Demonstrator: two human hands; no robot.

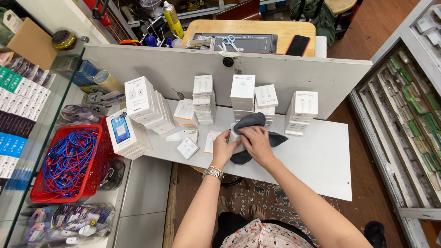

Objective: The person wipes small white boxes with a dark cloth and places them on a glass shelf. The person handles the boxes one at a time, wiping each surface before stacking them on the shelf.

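At the white table's (321, 156) front edge, our left hand (223, 148) gripped a small box (234, 137) just left of our right hand (257, 143), which clutched the grey cloth (250, 121) against it.

1. Small white box (234, 136): mostly covered by the dark grey cloth (257, 133) and both hands; only one corner shows.
2. Right hand (257, 143): fingers partly buried in the cloth, grip unclear.
3. Left hand (224, 148): fingertips hidden behind the box.
4. Red basket (94, 172): floor hidden under blue and red cables.
5. Glass case at left: cut off by the frame edge.
6. Items behind the white divider panel (220, 69): too small to identify.
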